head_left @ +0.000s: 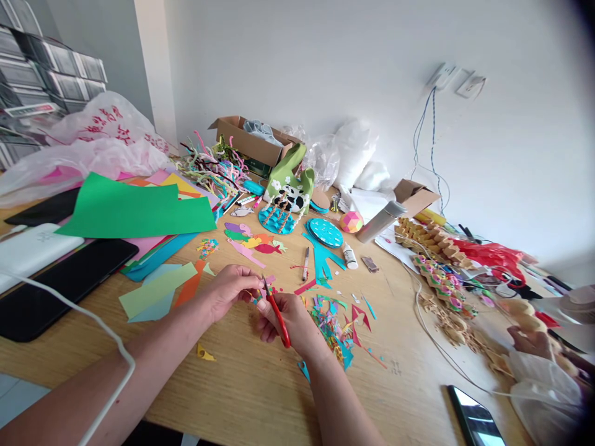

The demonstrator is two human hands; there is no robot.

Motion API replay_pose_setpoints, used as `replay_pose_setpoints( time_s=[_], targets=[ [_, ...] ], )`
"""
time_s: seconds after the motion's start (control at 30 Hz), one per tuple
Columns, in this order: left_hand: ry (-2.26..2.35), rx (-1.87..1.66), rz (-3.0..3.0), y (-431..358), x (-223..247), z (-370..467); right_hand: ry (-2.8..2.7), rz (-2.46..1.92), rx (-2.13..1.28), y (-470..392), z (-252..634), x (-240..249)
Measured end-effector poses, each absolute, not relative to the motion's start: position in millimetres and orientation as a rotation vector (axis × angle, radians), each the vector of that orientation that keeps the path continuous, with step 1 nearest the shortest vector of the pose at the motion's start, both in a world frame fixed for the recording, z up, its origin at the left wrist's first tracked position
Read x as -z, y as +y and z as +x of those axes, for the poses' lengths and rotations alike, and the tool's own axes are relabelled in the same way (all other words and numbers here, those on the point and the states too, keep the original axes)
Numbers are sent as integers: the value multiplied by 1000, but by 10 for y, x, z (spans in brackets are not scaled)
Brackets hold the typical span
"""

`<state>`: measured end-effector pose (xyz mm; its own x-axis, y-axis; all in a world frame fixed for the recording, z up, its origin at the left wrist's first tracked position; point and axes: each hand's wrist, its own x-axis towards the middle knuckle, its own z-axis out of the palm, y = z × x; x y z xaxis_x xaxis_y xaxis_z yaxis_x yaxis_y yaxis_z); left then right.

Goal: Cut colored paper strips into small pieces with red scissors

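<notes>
My right hand (290,319) is closed round the red handle of a pair of scissors (279,319), whose blades point up and away to the left. Close beside the blades, my left hand (232,291) pinches a small piece of coloured paper (256,300), mostly hidden by the fingers. Beyond the hands lie coloured paper fish (251,238) in a row. A pile of small paper scraps (332,325) lies to the right of my right hand. Tiny multicoloured paper bits (207,248) are heaped to the left.
Green paper (125,207) and other sheets cover the left side, near a black tablet-like device (65,291). A grey bottle (382,222), a glue bottle (350,256) and blue discs (325,233) stand or lie beyond. A phone (474,415) and a white cable (432,334) are at right.
</notes>
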<state>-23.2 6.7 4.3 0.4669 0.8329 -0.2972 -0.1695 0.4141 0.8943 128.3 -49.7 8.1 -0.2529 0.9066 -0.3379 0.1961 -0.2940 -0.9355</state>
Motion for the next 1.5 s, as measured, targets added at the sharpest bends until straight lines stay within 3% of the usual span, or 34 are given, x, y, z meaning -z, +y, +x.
replay_pose_setpoints(
  time_s=[1.5],
  targets=[
    [830, -744, 932, 105, 55, -260, -1382, -1373, -1632, -510, 1309, -112]
  ],
)
